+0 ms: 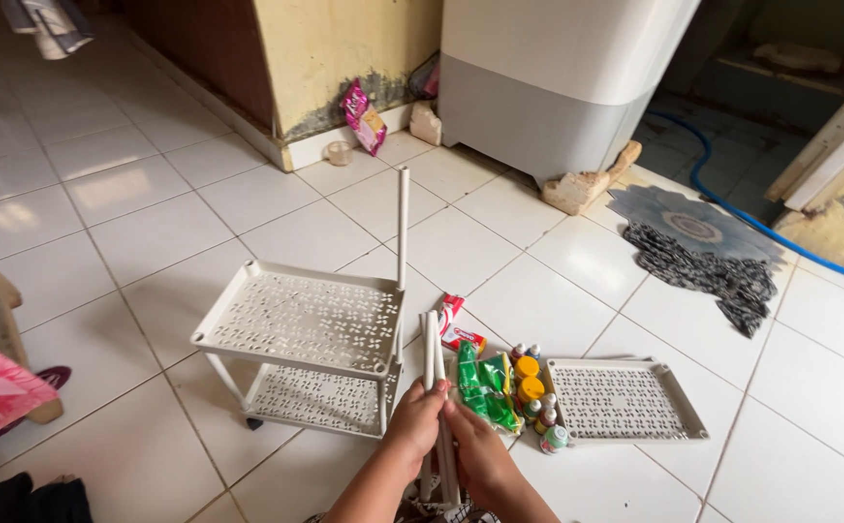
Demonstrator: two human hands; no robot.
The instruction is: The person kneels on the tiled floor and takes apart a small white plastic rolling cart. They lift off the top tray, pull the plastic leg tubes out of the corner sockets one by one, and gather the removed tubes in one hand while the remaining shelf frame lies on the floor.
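Note:
My left hand (412, 423) and my right hand (475, 447) both grip a bundle of white plastic tubes (433, 349), held upright in front of me. Just beyond them stands a cream plastic rack (298, 324) with two perforated shelves, one white tube (403, 228) rising from its far right corner. A loose perforated shelf (624, 399) lies flat on the tiled floor to the right.
Between rack and loose shelf lie green packets (485, 387), a red and white packet (456, 326) and several small bottles (533, 392). A white washing machine (548, 82), a patterned cloth (703, 257), a blue hose (732, 208) and a pink packet (364, 116) lie further off.

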